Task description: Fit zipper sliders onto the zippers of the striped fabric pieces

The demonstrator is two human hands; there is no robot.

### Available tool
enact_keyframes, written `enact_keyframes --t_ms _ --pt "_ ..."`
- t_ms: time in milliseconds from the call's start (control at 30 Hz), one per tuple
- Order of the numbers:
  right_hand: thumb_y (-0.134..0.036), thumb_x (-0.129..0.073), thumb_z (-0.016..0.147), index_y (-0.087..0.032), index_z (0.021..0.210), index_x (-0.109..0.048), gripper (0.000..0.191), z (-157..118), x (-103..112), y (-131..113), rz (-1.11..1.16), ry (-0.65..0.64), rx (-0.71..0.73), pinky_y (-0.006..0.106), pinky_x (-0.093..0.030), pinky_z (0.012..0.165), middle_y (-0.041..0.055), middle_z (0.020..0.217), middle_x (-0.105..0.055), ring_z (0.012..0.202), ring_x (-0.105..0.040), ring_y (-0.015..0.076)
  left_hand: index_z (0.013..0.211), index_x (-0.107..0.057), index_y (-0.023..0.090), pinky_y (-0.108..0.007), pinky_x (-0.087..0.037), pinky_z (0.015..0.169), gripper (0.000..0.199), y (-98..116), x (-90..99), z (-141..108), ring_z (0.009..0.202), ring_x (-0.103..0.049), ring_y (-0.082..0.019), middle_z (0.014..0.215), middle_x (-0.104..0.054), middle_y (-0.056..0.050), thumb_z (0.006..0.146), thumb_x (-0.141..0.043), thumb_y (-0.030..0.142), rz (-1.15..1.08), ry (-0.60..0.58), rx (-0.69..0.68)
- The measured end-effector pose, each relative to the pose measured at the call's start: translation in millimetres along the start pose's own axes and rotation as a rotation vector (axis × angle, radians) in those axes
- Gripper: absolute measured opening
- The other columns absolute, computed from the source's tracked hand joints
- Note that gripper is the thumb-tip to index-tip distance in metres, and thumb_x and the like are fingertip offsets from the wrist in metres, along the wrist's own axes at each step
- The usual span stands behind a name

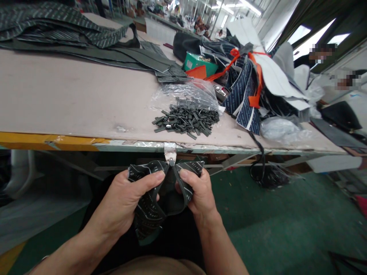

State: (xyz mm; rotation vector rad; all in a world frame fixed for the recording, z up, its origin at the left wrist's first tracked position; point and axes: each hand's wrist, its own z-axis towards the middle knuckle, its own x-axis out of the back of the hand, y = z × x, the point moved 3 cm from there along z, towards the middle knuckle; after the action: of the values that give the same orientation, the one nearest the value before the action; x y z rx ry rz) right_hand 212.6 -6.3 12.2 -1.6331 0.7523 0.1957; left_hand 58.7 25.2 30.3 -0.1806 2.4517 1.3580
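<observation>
A dark patterned fabric piece (149,206) with white lettering hangs below the table's front edge, its top at a small metal fitting (171,162) on a pale tab. My left hand (129,198) is closed on the fabric's left side, thumb on top. On the right side my right hand (199,189) pinches the same fabric, its thumb near the fold. Between the hands the fabric spreads into a dark loop. Just beyond the edge, a pile of small dark strips (189,120) lies on the table (71,95), partly under a clear plastic bag (186,93).
Long dark fabric strips (86,51) lie at the back left. Behind the pile stands a green box (199,63). Bundled blue patterned fabric (241,97) with orange ties (256,82) is at right, beside another plastic bag (279,128). People are in the background.
</observation>
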Motion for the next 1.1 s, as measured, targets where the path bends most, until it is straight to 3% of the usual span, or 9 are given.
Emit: enact_keyframes --t_ms 733,1100 --pt "-0.032 -0.09 0.062 -0.016 0.058 -0.065 0.029 7.4 -4.4 -2.9 -0.02 -0.025 -0.008 0.02 -0.043 0.042 -0.0054 0.049 -0.055 0.042 -0.045 0.0078 0.053 -0.07 0.019 -0.017 -0.047 0.043 0.03 -1.9 -1.3 9.0 0.042 -0.056 -0.01 0.046 -0.068 0.005 0.056 -0.094 0.036 0.031 -0.027 -0.025" --pt "-0.031 -0.092 0.063 -0.015 0.062 -0.07 0.027 6.7 -4.4 -3.2 -0.001 -0.025 -0.005 0.018 -0.044 0.044 -0.0048 0.052 -0.059 0.044 -0.048 0.007 0.053 -0.071 0.02 -0.016 -0.05 0.045 0.029 -2.1 -2.6 7.6 0.044 -0.058 -0.009 0.048 -0.069 0.006 0.058 -0.095 0.036 0.04 -0.015 -0.076"
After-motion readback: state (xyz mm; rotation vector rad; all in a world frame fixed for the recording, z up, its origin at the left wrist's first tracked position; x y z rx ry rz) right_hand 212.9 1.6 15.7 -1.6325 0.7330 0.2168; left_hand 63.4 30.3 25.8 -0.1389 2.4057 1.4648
